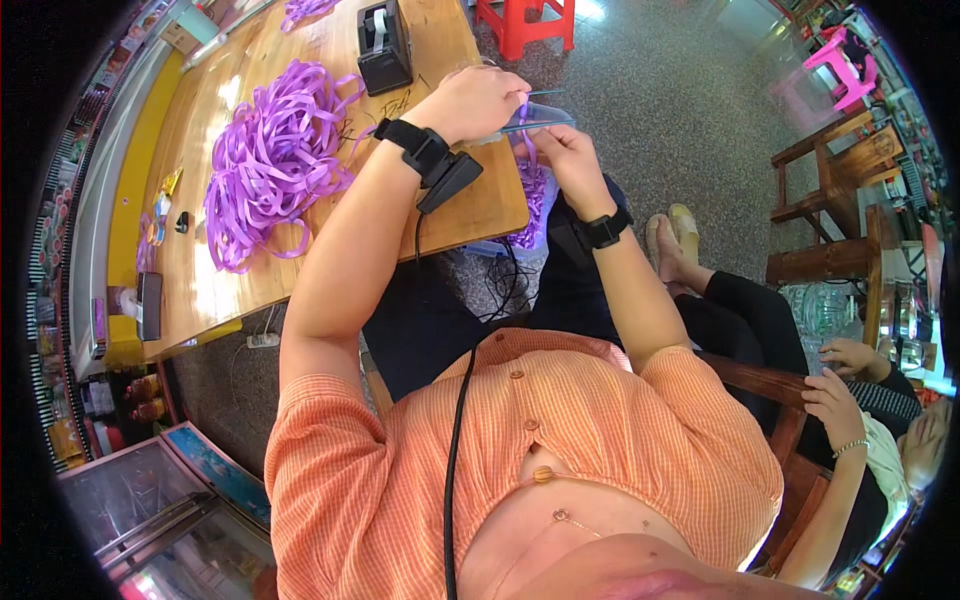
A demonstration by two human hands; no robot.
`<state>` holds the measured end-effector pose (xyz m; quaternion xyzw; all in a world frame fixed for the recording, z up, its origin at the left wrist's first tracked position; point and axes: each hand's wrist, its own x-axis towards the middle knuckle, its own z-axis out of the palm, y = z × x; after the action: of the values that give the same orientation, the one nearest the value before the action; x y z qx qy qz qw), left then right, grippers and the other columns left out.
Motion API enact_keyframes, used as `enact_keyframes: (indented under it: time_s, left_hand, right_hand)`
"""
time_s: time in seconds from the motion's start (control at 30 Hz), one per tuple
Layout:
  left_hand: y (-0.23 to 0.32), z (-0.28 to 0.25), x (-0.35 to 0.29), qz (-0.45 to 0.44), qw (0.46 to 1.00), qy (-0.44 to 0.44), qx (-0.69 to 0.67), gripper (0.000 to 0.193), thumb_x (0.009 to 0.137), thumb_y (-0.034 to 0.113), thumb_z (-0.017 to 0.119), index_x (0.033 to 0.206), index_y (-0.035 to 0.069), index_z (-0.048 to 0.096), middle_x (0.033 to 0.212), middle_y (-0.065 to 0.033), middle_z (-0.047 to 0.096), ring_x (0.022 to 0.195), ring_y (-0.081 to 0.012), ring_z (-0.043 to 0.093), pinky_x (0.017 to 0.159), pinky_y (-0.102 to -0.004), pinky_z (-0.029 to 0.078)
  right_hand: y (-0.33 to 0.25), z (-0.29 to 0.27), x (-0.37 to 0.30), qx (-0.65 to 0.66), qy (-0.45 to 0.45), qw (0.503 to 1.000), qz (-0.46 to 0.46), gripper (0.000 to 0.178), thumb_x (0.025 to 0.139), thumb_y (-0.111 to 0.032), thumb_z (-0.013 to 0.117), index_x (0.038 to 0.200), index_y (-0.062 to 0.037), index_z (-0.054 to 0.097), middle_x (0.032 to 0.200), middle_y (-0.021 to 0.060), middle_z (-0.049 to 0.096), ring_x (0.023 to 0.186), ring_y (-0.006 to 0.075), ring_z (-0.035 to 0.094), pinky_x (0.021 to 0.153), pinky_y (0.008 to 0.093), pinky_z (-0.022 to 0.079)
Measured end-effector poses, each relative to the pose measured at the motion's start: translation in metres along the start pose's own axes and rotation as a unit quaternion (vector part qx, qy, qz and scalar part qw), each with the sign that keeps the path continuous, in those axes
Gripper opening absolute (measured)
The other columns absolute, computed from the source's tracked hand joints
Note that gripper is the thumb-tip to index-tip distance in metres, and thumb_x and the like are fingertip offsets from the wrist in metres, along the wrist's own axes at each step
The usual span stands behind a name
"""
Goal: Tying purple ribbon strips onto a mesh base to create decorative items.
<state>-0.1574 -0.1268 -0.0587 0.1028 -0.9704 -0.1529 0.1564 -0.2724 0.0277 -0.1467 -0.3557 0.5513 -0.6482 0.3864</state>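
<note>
Beyond the table's right edge, my left hand (478,100) is closed, its fingertips pinching a narrow purple ribbon (526,118). My right hand (568,158) pinches the same strip a little lower and to the right. A thin dark stick-like thing juts out by the left fingertips, too small to make out. Near both hands shows a clear bluish plastic edge (548,117). Below them, a clear plastic tub (490,250) holds cut or curled purple ribbon (538,205), partly hidden by the table and my right hand. Black bands sit on both wrists.
On the wooden table (400,215) lie a big heap of purple ribbon (275,165) and a black tape dispenser (384,48). A black cable (458,440) runs down my front. A red stool (525,25) stands ahead; another person (840,410) sits at the right.
</note>
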Motion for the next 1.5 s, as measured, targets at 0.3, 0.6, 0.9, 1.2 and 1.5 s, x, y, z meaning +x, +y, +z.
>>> enact_keyframes:
  time_s: [0.3, 0.6, 0.9, 1.2, 1.5]
  left_hand:
    - [0.003, -0.004, -0.001, -0.015, 0.999, -0.013, -0.043, 0.029, 0.096, 0.021, 0.051, 0.113, 0.004, 0.068, 0.106, -0.0187, 0.067, 0.104, -0.0357, 0.062, 0.093, -0.0407, 0.048]
    - [0.004, -0.006, -0.004, -0.013, 0.999, -0.01, -0.041, 0.03, 0.096, 0.021, 0.052, 0.115, 0.005, 0.068, 0.108, -0.0178, 0.068, 0.104, -0.0356, 0.063, 0.093, -0.0399, 0.049]
    - [0.005, -0.006, 0.006, 0.011, 0.999, -0.009, -0.045, 0.029, 0.096, 0.022, 0.053, 0.116, 0.005, 0.067, 0.104, -0.0156, 0.07, 0.097, -0.0327, 0.066, 0.087, -0.0372, 0.05]
    - [0.017, -0.019, -0.002, -0.024, 0.998, -0.051, -0.037, 0.03, 0.097, 0.023, 0.054, 0.116, 0.003, 0.066, 0.099, -0.0148, 0.07, 0.087, -0.0272, 0.067, 0.081, -0.0347, 0.051]
    - [0.139, -0.057, -0.083, 0.125, 0.971, -0.059, -0.196, 0.022, 0.097, 0.021, 0.057, 0.107, 0.006, 0.069, 0.1, -0.0147, 0.07, 0.094, -0.031, 0.067, 0.083, -0.0385, 0.053]
  right_hand:
    - [0.001, 0.003, 0.039, -0.025, 0.01, 0.999, -0.041, 0.017, 0.094, -0.008, 0.062, 0.109, -0.0029, 0.069, 0.09, 0.0029, 0.068, 0.072, 0.0086, 0.061, 0.058, 0.0241, 0.05]
    - [0.111, -0.024, 0.046, -0.127, -0.014, 0.989, 0.081, 0.025, 0.09, -0.023, 0.07, 0.092, 0.0017, 0.074, 0.067, 0.0024, 0.062, 0.055, 0.012, 0.057, 0.05, 0.0283, 0.047]
    - [0.194, -0.069, 0.003, -0.41, -0.192, 0.892, 0.017, 0.038, 0.065, -0.015, 0.083, 0.1, -0.0065, 0.069, 0.079, 0.0094, 0.066, 0.071, 0.0224, 0.066, 0.068, 0.0328, 0.058]
    - [0.134, -0.033, -0.073, -0.151, -0.122, 0.923, 0.333, 0.02, 0.08, -0.019, 0.072, 0.072, -0.0013, 0.066, 0.057, 0.0015, 0.052, 0.042, 0.012, 0.05, 0.052, 0.0351, 0.058]
    - [0.071, -0.033, -0.14, -0.057, -0.181, 0.899, 0.395, 0.022, 0.086, -0.021, 0.072, 0.087, 0.001, 0.074, 0.055, -0.0016, 0.052, 0.044, 0.0071, 0.049, 0.047, 0.0279, 0.054]
